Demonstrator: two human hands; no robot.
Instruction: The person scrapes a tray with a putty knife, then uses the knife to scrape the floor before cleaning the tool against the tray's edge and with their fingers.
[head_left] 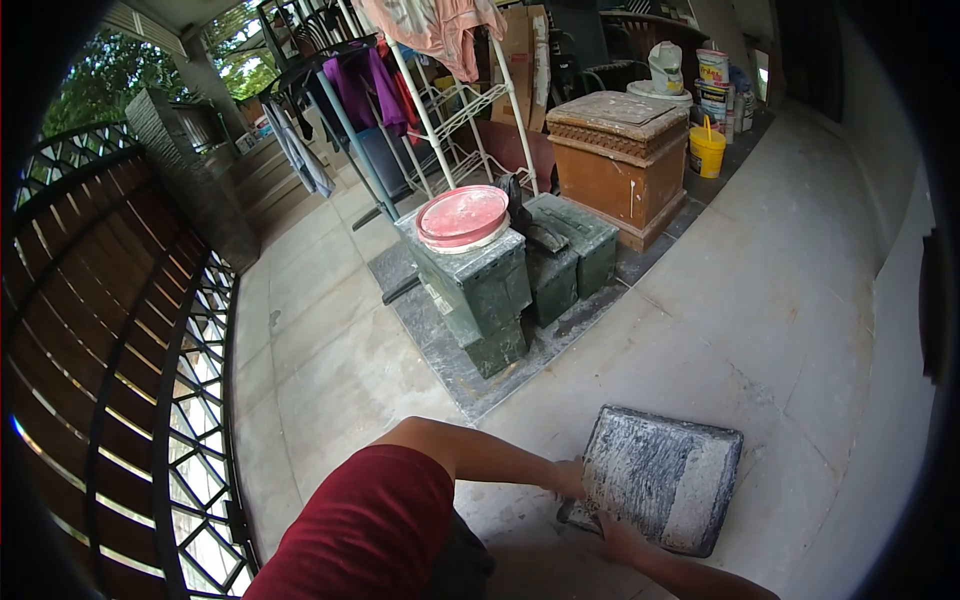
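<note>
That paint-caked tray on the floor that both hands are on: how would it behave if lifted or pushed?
The tray looks rigid, so it would probably hold its shape. Lying flat on the floor, it seems unlikely to tip or roll. Its crusted white coating suggests a rough, grippy surface where the left hand and right hand grip.

Green crates (505,280), pink lid (462,215), perhaps.

A tray (660,478) lies on the floor (760,300) at lower right of the frame. Above it at centre stand stacked boxes (480,290) with a lid (462,216) on top. A cabinet (620,160) sits upper right of them, a bucket (706,152) beside it. A gate (120,330) fills the left edge.
</note>
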